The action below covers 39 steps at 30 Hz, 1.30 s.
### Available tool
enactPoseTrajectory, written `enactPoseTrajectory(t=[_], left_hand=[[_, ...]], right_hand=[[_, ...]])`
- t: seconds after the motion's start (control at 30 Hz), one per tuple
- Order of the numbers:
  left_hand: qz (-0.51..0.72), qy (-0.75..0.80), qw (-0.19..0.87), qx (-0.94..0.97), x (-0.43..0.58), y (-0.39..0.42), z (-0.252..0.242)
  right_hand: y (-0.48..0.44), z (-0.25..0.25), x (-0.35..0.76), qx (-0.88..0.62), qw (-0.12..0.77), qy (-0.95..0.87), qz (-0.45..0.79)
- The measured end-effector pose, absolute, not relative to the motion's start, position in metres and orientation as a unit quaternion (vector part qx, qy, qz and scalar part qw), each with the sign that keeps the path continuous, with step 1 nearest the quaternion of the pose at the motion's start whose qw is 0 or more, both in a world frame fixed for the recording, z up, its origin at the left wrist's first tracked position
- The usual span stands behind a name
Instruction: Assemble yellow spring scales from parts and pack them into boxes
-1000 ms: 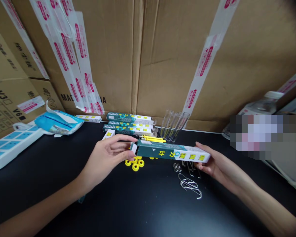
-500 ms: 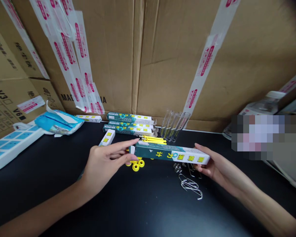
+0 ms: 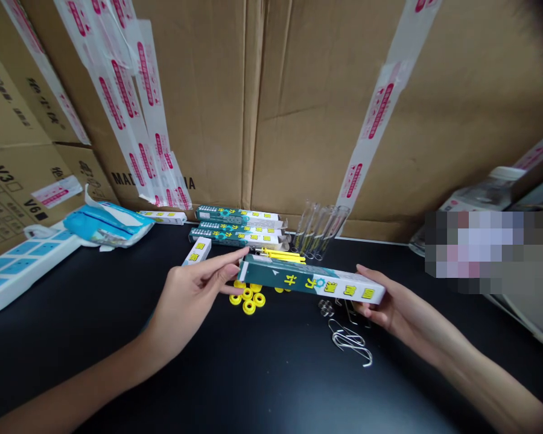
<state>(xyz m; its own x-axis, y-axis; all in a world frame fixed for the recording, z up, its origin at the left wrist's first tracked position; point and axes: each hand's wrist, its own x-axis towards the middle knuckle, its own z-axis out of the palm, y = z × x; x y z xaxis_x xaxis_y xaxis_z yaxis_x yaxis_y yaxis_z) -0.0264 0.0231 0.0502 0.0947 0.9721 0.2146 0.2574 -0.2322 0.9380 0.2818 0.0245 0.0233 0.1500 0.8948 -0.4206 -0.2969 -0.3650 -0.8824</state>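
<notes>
My right hand (image 3: 384,304) grips the right end of a long green-and-white box (image 3: 312,282) and holds it level above the black table (image 3: 262,374). My left hand (image 3: 194,289) is at the box's left end, with its fingertips pinched on the end flap. Under the box lie yellow rings (image 3: 248,298), yellow sticks (image 3: 284,255), small springs (image 3: 326,308) and metal hooks (image 3: 350,340).
Three more green boxes (image 3: 238,226) and a small white box (image 3: 196,251) lie behind, next to clear tubes (image 3: 319,229). Taped cardboard cartons (image 3: 298,108) wall the back. A blue-and-white packet (image 3: 106,223) and a white power strip (image 3: 22,259) sit on the left.
The box has shifted slightly left and tilted. My left fingers have moved from cupping the box's end to pinching its end flap.
</notes>
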Motion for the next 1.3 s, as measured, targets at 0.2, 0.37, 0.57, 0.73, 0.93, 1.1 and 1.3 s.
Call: enactPoseTrajectory(t=[0.2,0.37,0.57,0.73,0.93,1.1,1.3], left_hand=[[0.45,0.469,0.499,0.574,-0.027,0.034,0.062],[0.431,0.456,0.532,0.569,-0.028,0.035,0.056],[0.455,0.443,0.505,0.584,-0.029,0.035,0.053],[0.5,0.422,0.464,0.597,-0.029,0.033,0.052],[0.494,0.384,0.534,0.569,-0.032,0.035,0.048],[0.474,0.367,0.565,0.567,-0.036,0.039,0.05],[0.466,0.378,0.582,0.549,-0.037,0.041,0.051]], right_hand=[[0.024,0.02,0.284,-0.577,0.491,-0.263,0.597],[0.024,0.017,0.286,-0.574,0.481,-0.293,0.594],[0.023,0.011,0.286,-0.561,0.47,-0.316,0.604],[0.021,0.005,0.281,-0.561,0.468,-0.288,0.62],[0.016,0.004,0.279,-0.535,0.47,-0.284,0.642],[0.014,0.011,0.279,-0.551,0.451,-0.278,0.645],[0.013,0.021,0.28,-0.537,0.421,-0.296,0.669]])
